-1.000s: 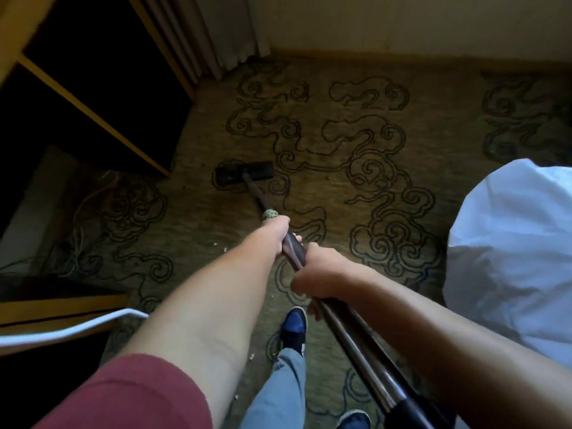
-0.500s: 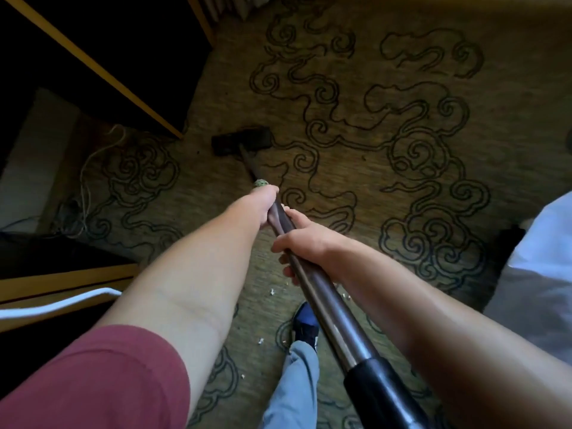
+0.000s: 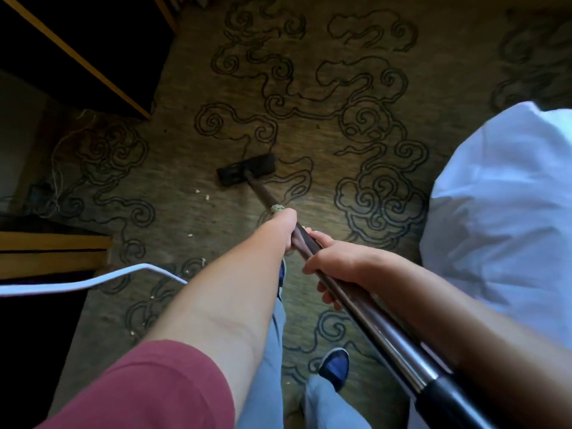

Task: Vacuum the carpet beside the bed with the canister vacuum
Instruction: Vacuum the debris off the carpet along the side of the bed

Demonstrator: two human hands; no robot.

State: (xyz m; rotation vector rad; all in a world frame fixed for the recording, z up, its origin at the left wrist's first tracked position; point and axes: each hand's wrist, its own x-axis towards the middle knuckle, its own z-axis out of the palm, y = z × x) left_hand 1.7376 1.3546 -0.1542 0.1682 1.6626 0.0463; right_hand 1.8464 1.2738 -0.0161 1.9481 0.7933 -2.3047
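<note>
Item: wand point(image 3: 356, 301), dark metal, long axis running from the lower right corner up and leftward to the head point(image 3: 246, 172).

Grip, left hand point(image 3: 283, 227): fingers wrapped around the wand, forward position, nearer the head. A pale ring of tape point(image 3: 277, 209) sat on the wand just ahead of this hand.

Grip, right hand point(image 3: 332, 266): fingers curled around the wand, just behind the left hand, the two nearly touching.

Head: dark, flat, rectangular, resting on the carpet point(image 3: 309, 125), ahead of and slightly left of both hands, well apart from them. Its long side lay crosswise to the wand.

Bed point(image 3: 501, 212): white bedding, right of the wand, well apart from the head.

Crumbs point(image 3: 207, 197): pale flecks on the carpet just behind and left of the head; more lay left of the left forearm. Judged the likely next target, calling for a pull back and a shift leftward.

Cord point(image 3: 93, 281): white, crossing from the left edge toward the left forearm, clear of the head.

Shoe point(image 3: 335, 365): blue, on the carpet below the wand.

Containers: none in view. Canister: not in view.
</note>
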